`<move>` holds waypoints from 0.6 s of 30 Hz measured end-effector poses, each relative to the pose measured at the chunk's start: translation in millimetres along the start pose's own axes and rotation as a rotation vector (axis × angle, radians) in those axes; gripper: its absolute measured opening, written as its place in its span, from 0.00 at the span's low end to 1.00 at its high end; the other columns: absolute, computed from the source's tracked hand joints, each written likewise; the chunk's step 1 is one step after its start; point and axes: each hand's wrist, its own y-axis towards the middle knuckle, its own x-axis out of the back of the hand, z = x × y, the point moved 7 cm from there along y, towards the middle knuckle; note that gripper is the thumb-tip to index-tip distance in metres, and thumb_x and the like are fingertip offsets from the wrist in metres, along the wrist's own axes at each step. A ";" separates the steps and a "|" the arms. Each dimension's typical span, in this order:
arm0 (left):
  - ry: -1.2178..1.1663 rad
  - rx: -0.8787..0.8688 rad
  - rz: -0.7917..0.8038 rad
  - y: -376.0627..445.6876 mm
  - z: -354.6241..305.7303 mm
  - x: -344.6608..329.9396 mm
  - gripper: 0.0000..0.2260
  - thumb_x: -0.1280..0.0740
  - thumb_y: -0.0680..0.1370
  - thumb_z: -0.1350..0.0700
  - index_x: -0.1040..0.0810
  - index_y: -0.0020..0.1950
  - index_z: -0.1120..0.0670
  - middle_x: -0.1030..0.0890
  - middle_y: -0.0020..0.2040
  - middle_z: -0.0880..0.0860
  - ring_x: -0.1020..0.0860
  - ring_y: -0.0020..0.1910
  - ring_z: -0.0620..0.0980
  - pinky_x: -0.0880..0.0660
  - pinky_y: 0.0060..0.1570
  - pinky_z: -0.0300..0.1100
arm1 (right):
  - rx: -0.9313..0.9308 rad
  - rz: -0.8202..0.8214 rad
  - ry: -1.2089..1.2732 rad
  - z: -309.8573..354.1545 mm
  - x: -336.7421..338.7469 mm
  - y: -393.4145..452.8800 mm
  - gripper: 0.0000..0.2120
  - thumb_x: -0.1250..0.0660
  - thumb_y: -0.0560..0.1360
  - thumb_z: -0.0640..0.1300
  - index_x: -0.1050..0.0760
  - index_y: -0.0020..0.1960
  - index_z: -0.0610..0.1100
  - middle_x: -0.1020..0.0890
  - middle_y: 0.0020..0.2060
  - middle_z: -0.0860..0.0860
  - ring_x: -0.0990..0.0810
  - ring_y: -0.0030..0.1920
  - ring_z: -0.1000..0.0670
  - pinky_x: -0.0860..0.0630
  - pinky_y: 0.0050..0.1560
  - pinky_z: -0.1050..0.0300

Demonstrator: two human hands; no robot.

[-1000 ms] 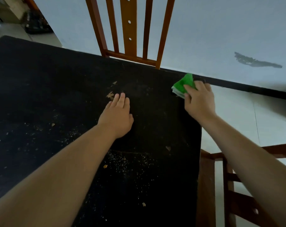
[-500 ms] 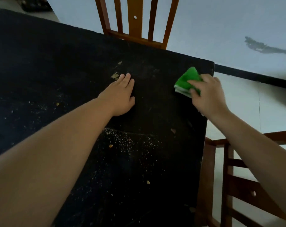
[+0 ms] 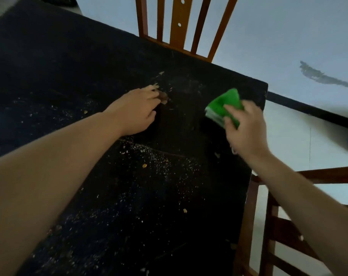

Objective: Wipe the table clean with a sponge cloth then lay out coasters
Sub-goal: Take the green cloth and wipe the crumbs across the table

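Loads of crumbs (image 3: 149, 166) just nearside of right hand (image 3: 246, 132) pinching sponge (image 3: 223, 108); left hand (image 3: 137, 110) flat, fingers straight.

A wooden slatted chair (image 3: 186, 26) is standing at the far edge, another chair (image 3: 284, 226) at the right; dim light is falling on the pale floor (image 3: 288, 36).

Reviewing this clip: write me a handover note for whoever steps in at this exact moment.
Left hand: flat on the black table, holding nothing.
Right hand: grips the green sponge cloth near the table's far right corner.
Done: hard to tell; the strip between the hands looks cleaner.
Left: crumbs cover the near half, with flakes by the left fingertips. Wipe these off. No coasters in view, so laying them out is not yet started.
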 end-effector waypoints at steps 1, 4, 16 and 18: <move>0.006 0.019 0.008 -5.2 3.4 -5.7 0.21 0.47 0.80 0.55 0.41 0.73 0.57 0.44 0.75 0.54 0.51 0.75 0.50 0.50 0.73 0.45 | -0.059 0.040 -0.037 -8.7 -5.9 6.5 0.15 0.38 0.73 0.38 0.24 0.58 0.36 0.24 0.54 0.35 0.28 0.53 0.35 0.34 0.52 0.56; -0.044 0.081 0.110 -14.7 12.4 -27.6 0.22 0.48 0.81 0.59 0.48 0.75 0.56 0.50 0.77 0.53 0.54 0.76 0.51 0.49 0.73 0.46 | -0.047 0.117 -0.122 -9.7 -24.2 -0.9 0.16 0.39 0.73 0.39 0.25 0.58 0.34 0.25 0.54 0.35 0.28 0.51 0.34 0.30 0.52 0.50; -0.137 0.068 -0.106 -56.7 4.5 -21.2 0.21 0.48 0.80 0.59 0.44 0.74 0.56 0.45 0.76 0.53 0.51 0.75 0.48 0.52 0.72 0.41 | -0.016 0.027 -0.021 23.3 1.6 -57.2 0.17 0.38 0.73 0.42 0.24 0.57 0.33 0.23 0.50 0.34 0.24 0.49 0.36 0.28 0.48 0.52; -0.174 0.076 -0.213 -73.9 6.6 -23.0 0.21 0.47 0.80 0.59 0.41 0.73 0.58 0.42 0.75 0.55 0.49 0.75 0.49 0.52 0.72 0.40 | -0.164 0.063 -0.062 6.3 -2.1 -56.5 0.17 0.37 0.75 0.41 0.27 0.62 0.36 0.26 0.56 0.35 0.27 0.54 0.38 0.31 0.51 0.53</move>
